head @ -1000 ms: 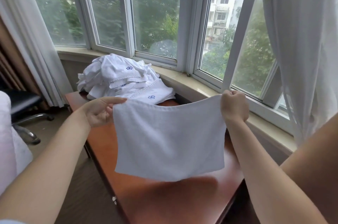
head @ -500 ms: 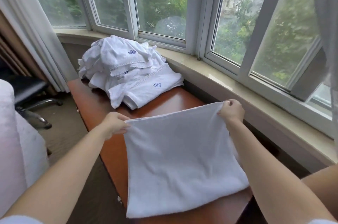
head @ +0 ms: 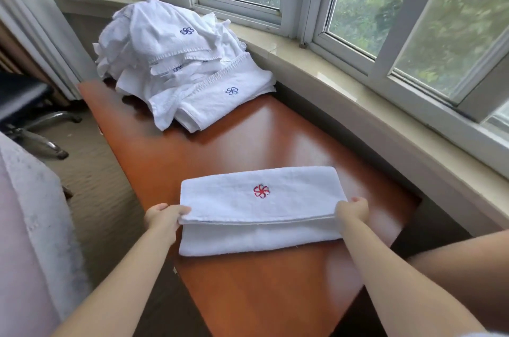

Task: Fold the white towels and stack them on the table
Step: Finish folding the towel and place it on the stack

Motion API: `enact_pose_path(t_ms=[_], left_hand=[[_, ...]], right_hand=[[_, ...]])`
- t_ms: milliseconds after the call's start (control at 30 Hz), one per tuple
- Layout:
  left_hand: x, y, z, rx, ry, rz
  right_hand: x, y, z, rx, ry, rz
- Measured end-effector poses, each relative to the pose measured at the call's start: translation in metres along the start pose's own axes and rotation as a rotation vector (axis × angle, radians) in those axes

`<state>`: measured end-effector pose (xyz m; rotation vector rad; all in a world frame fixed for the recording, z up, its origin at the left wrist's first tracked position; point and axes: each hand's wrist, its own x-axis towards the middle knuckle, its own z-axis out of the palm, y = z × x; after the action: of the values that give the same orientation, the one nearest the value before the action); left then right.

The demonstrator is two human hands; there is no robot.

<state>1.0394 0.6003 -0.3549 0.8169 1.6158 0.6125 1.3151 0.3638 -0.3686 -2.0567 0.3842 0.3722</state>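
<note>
A white towel (head: 259,210) with a red flower emblem lies on the brown table (head: 248,138), its far half folded over toward me. My left hand (head: 162,217) pinches the left corner of the folded layer. At the right corner, my right hand (head: 352,211) grips the same edge. A heap of unfolded white towels (head: 176,61) with blue emblems sits at the table's far end.
A stone window sill (head: 358,105) runs along the table's right side under the windows. A curtain (head: 35,20) hangs at the far left, with a black chair (head: 24,105) below it. White fabric (head: 30,226) fills the left edge.
The towel went from held up in the air, to being laid on the table, to being folded in half with its top edge brought toward me. Both hands came down and nearer.
</note>
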Motion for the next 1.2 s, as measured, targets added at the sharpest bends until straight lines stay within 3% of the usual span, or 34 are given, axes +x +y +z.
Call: enact_pose_path(t_ms=[133,233,367,433,533,633,667,733,767,867,967,1033,1200], left_hand=[[-0.015,-0.001,-0.009,-0.267,-0.227,0.003],[-0.018,-0.01,-0.02,-0.3,-0.248,-0.023],[-0.02,-0.054,-0.025,0.072,-0.114,-0.096],[-0.02,-0.065,-0.026,0.252,-0.116,0.012],[-0.025,-0.065,-0.025,0.304,-0.082,0.151],[-0.032,-0.065,-0.018,0.33,0.017,0.214],[-0.032,-0.067,-0.018,0.458,0.021,0.223],[-0.03,-0.072,-0.018,0.683,-0.066,0.17],[-0.027,-0.074,-0.017,0.687,-0.14,0.129],[-0.026,-0.068,-0.017,0.453,-0.259,0.007],[-0.026,-0.064,-0.016,0.193,-0.239,-0.131],[-0.028,-0.066,-0.018,0.087,-0.244,-0.183],[-0.044,-0.065,-0.023,-0.028,-0.305,-0.103]], right_hand=[[-0.021,-0.014,-0.004,0.217,0.19,-0.255],[-0.03,0.004,-0.006,0.182,0.29,-0.199],[-0.027,0.055,-0.009,-0.16,0.14,0.065],[-0.023,0.061,-0.012,-0.095,0.095,0.106],[-0.021,0.049,-0.013,0.064,0.1,-0.025],[-0.023,0.045,-0.017,0.048,0.256,-0.148],[-0.022,0.049,-0.02,-0.038,0.273,-0.075],[-0.02,0.065,-0.024,-0.211,0.113,0.109],[-0.021,0.068,-0.024,-0.184,0.053,0.171],[-0.027,0.049,-0.018,0.334,0.138,0.297],[-0.033,0.034,-0.019,0.658,-0.014,0.403],[-0.038,0.033,-0.023,0.646,-0.093,0.34],[-0.057,0.028,-0.031,0.616,-0.226,0.2]])
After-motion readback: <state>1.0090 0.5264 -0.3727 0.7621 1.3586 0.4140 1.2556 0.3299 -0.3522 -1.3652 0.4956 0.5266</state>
